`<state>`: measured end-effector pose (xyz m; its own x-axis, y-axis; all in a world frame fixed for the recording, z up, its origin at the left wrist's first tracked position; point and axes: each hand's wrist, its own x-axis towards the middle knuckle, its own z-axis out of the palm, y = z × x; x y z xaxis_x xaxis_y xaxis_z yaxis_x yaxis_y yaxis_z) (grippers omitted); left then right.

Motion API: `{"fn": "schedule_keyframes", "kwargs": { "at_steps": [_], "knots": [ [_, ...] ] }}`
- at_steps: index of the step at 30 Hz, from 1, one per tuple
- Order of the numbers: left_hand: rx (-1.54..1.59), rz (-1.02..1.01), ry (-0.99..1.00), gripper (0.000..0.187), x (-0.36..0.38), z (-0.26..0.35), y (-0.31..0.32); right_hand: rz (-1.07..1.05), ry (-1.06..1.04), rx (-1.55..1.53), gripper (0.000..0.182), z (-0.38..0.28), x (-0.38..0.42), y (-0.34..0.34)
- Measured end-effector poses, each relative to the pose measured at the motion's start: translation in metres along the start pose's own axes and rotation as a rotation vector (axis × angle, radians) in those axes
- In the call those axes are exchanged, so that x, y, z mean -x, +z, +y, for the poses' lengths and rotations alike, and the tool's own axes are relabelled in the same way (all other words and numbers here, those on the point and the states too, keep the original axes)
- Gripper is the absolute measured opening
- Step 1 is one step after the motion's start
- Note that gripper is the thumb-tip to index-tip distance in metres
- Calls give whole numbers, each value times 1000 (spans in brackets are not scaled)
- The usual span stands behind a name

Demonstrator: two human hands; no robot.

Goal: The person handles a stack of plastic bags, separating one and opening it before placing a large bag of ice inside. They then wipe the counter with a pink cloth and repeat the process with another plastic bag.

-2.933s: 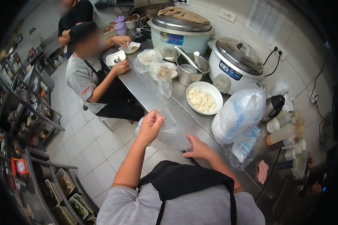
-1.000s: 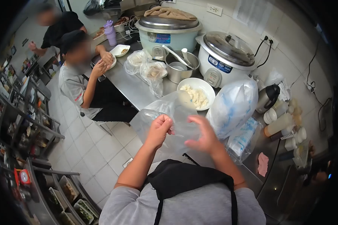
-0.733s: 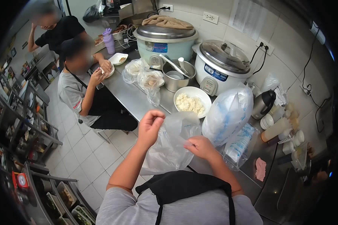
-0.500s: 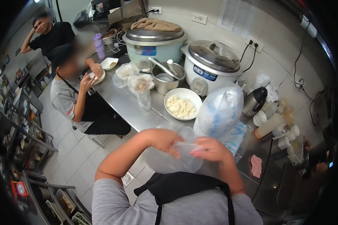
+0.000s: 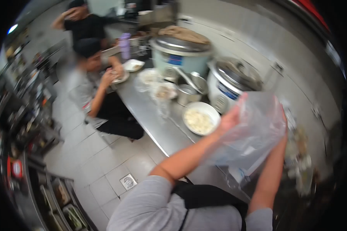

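A clear plastic bag (image 5: 254, 133) hangs spread between my raised hands, to the right of the bowl. My left hand (image 5: 232, 118) holds its left upper side, with the fingers partly behind the plastic. On the opposite side my right hand (image 5: 283, 115) grips the bag's edge, mostly hidden and blurred by motion. Left of the bag, a white bowl (image 5: 216, 116) of cooked rice (image 5: 198, 121) rests on the steel table. The bag covers much of what lies behind it, including the big plastic bundle seen earlier.
Two rice cookers, one pale green (image 5: 158, 57) and one white (image 5: 216, 82), stand along the wall. A metal pot (image 5: 186, 98) and tied plastic bags (image 5: 164, 92) sit on the steel table (image 5: 150, 125). One co-worker (image 5: 94, 77) is seated at left; another (image 5: 85, 27) is behind.
My hands have moved up and to the right with the plastic bag, which is now spread wide and lifted. The camera view has turned, shifting and blurring the scene.
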<state>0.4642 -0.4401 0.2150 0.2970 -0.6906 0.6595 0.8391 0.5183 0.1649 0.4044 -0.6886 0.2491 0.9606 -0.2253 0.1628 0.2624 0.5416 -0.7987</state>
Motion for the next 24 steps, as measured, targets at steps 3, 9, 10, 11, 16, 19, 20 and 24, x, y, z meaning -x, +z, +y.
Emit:
{"fn": "schedule_keyframes", "kwargs": {
  "at_steps": [3,9,10,11,16,19,20,24],
  "knots": [
    [26,253,119,40,7,-7,-26,191,26,187,39,5,-23,-38],
    [-75,376,67,43,37,-13,-73,407,168,400,40,59,-22,-106],
    [-86,391,61,43,44,-14,-92,418,195,406,40,72,-20,-114],
    [-103,403,55,43,52,-11,-112,409,225,406,40,85,-22,-118],
    [-114,213,2,42,96,-14,-151,310,357,257,40,166,-13,-140],
    [-397,942,-79,45,124,-25,-126,274,420,137,40,208,3,-147],
    [-408,936,-53,46,121,-25,-135,272,431,102,41,215,9,-147],
    [-429,981,17,44,124,-23,-122,248,469,34,41,228,24,-141]
  ]
}}
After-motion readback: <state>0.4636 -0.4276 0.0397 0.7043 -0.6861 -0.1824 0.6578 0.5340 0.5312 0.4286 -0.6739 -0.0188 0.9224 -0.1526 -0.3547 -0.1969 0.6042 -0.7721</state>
